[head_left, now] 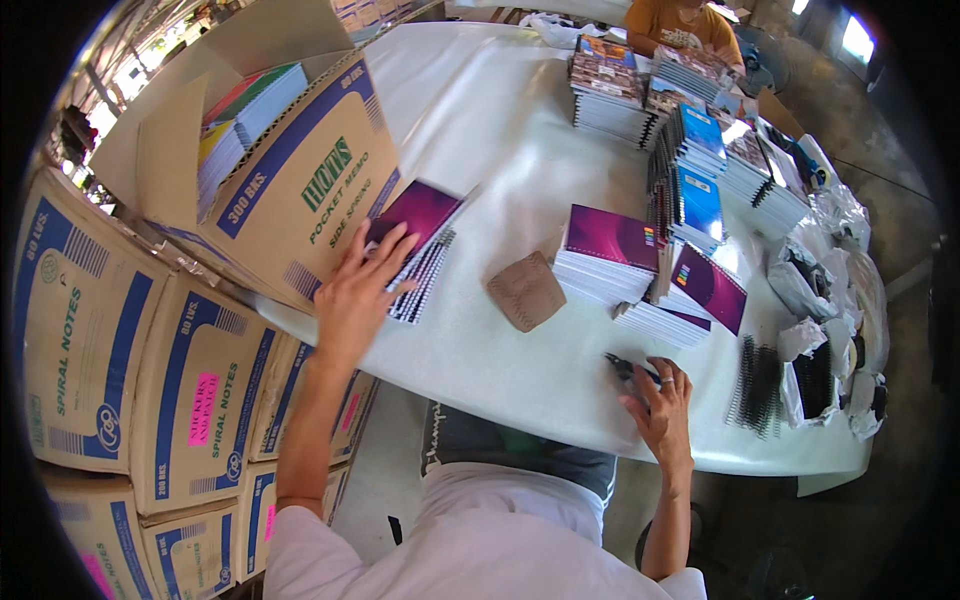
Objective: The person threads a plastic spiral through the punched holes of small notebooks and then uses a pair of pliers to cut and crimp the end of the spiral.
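Observation:
A short stack of purple-covered spiral notebooks [418, 212] lies against the open carton, its coil edges toward me. My left hand [362, 278] rests over this stack with the fingers stretched out and spread. At the table's near edge my right hand [658, 400] curls round the handles of small black pliers [622, 366], which lie on the tabletop. Between my hands is a brown, roughly square pad [526, 291]. Just beyond the pliers stands a taller pile of purple notebooks [610, 245], with another purple notebook [708, 288] leaning at its right.
An open carton [300, 190] holding colourful notebooks stands at the left, above several stacked cartons [205, 395]. Blue notebooks [700, 205] and picture-covered ones [610, 90] are piled farther back. Black spiral coils [757, 390] and plastic bags lie at the right. A person in orange [685, 30] sits opposite.

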Motion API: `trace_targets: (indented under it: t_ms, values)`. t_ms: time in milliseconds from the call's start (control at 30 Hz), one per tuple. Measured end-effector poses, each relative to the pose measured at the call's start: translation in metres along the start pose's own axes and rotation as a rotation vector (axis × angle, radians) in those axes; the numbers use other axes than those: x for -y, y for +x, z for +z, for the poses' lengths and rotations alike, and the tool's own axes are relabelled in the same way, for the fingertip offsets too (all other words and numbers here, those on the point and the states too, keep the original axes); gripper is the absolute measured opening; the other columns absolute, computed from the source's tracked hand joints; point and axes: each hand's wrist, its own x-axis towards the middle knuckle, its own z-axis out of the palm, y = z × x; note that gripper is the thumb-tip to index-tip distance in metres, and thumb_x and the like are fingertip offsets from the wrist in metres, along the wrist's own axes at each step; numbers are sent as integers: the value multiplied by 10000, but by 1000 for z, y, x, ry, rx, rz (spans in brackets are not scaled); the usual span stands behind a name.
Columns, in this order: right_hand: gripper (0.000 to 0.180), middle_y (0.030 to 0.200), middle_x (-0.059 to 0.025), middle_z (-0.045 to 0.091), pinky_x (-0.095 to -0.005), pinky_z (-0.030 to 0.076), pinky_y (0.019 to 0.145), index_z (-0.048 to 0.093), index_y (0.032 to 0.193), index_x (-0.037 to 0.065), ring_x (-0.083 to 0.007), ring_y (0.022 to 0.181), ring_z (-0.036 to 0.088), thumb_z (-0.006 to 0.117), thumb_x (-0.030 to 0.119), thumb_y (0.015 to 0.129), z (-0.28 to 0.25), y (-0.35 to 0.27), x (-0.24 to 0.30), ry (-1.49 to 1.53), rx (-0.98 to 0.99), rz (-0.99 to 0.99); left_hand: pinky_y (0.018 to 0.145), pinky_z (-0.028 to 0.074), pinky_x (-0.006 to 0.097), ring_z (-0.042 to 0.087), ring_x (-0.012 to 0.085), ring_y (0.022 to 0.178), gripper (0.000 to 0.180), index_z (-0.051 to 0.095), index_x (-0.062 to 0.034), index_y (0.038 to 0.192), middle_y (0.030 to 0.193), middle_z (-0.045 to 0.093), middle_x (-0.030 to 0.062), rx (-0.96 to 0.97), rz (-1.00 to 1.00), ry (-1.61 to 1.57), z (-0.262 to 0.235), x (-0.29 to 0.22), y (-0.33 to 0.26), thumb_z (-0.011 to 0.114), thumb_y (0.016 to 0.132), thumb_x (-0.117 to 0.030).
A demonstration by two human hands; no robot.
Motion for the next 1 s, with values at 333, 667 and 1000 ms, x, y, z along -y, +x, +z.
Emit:
trace_targets:
  t_ms: [333,667,1000]
  values:
    - [367,1211,-104,585,-431,467,963,692,1102,105,-312,1160,540,778,77,746,-13,191,22,160,20,-358,1142,214,613,224,421,1461,629,555,-220,1403,1561,379,31,48,85,-159,28,-44,6,748,805,-192]
    - [397,1214,-90,578,-383,442,1020,713,1073,117,-292,1142,528,819,91,691,12,250,-11,393,451,-404,1104,217,680,223,492,1437,512,648,-189,1308,1550,380,85,57,154,-284,49,-67,-11,681,821,-35]
    - [350,1170,-128,617,-369,521,943,727,1072,50,-301,1055,615,798,39,730,9,257,-12,422,443,-433,1116,174,681,207,482,1455,463,695,-134,1233,1547,393,110,66,194,-348,60,-75,-15,657,796,14]
